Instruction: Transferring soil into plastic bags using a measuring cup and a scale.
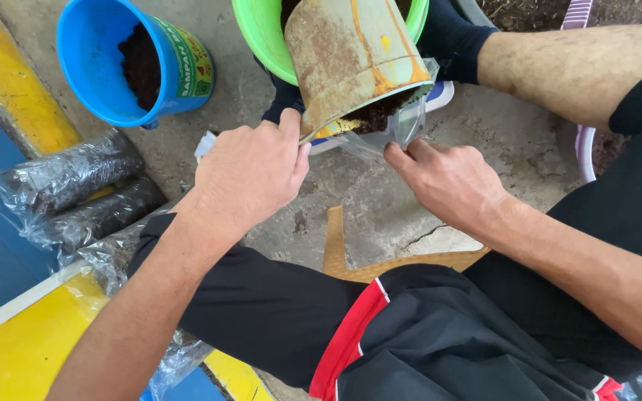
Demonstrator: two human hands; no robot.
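Clearly both hands are busy at the mouth of a clear plastic bag (403, 128): the left hand (250, 172) is closed on its near-left edge, thumb up against the lip of a rusty can (351, 59), while the right hand (447, 178) pinches the bag's right edge between thumb and forefinger. Between them the bag is held open under the tilted can — dark soil (380, 111) shows at the can's mouth, just at the bag's opening. By the look of it, this is the filling step, soil passing from can to bag; how full the bag is cannot be told. Going on would call for both edges kept apart and taut, so soil does not spill onto the concrete floor (365, 200). Behind the can sits a green tub (261, 37), and left of it a blue bucket (105, 67) with soil inside. Farther left, filled bags (76, 193) lie by a yellow curb (16, 82) — well apart from the hands.
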